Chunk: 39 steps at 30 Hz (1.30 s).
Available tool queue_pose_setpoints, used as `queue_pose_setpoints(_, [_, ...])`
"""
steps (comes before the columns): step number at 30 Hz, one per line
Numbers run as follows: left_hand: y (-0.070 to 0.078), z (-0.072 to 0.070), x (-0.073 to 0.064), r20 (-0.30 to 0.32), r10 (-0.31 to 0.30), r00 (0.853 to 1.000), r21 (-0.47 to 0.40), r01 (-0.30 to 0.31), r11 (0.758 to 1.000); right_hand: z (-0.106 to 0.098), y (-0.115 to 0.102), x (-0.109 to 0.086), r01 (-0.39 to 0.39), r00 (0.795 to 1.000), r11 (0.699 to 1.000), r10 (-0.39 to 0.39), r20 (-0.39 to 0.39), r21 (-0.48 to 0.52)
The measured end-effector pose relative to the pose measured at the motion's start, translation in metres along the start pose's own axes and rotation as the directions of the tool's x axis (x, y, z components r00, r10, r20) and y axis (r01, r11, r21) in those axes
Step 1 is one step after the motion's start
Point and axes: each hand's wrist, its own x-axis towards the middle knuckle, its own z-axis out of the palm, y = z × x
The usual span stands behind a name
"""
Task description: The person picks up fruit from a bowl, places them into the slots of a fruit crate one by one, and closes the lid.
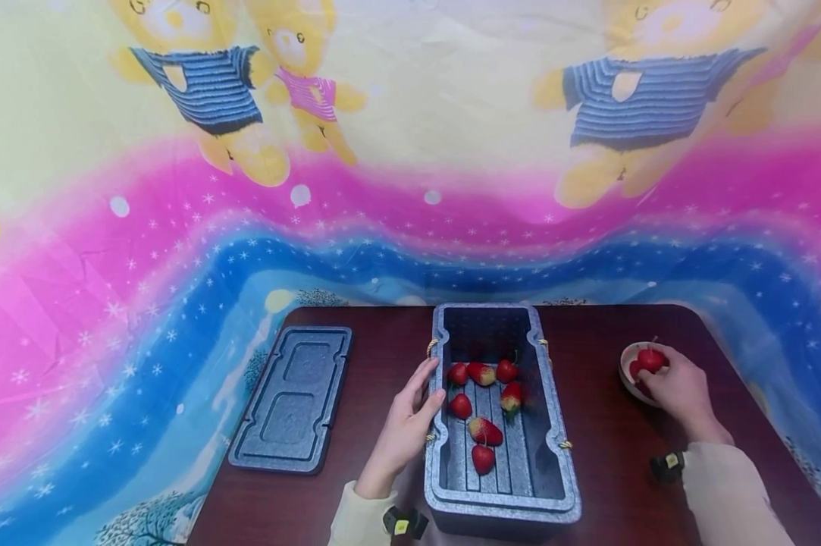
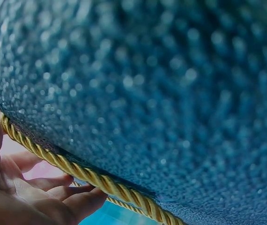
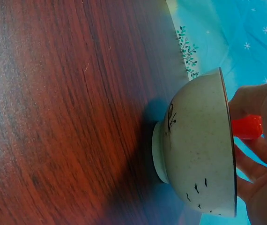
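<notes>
Pinches a red fruit [image 1: 650, 358] with the right hand [image 1: 679, 387] over the white bowl [image 3: 199, 140], right side of the table [image 1: 365, 398]; touches the grey box [image 1: 502, 504] along its left wall with the left hand [image 1: 399, 432], extended loosely, well apart from the right; has seven more red fruits [image 1: 486, 432] on the box floor, a lid [image 1: 287, 417] farther left

And here's a curtained-off nook (home or studio, impossible to tell): teddy-bear cloth [image 1: 424, 174] rising behind and beside a dark, wood-grained surface [image 1: 383, 345]!
</notes>
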Motion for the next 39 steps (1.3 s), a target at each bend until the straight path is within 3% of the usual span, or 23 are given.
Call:
queue_pose_setpoints(7, [0.0,0.0,0.0,0.003,0.007,1.0,-0.015,-0.006,1.0,-0.001,-0.001,0.0,-0.061,0.998,0.997,0.062,-0.028,0.038])
queue_pose_setpoints(15, [0.0,0.0,0.0,0.002,0.007,1.0,-0.005,-0.007,1.0,-0.001,-0.003,0.002,-0.01,0.999,0.998,0.013,-0.046,0.069])
queue_pose_setpoints(24, [0.0,0.0,0.0,0.002,0.007,1.0,-0.011,-0.007,1.0,-0.005,-0.009,0.002,-0.024,0.999,0.996,0.026,-0.023,0.081])
queue_pose_setpoints(30, [0.0,0.0,0.001,-0.001,0.003,1.0,-0.012,-0.003,1.0,-0.01,-0.018,0.004,0.004,0.998,0.997,0.001,-0.055,0.077])
queue_pose_setpoints(39, [-0.002,0.0,0.001,0.002,-0.001,1.0,-0.006,0.001,1.0,-0.022,-0.035,0.005,-0.046,0.996,0.99,0.056,-0.072,0.137])
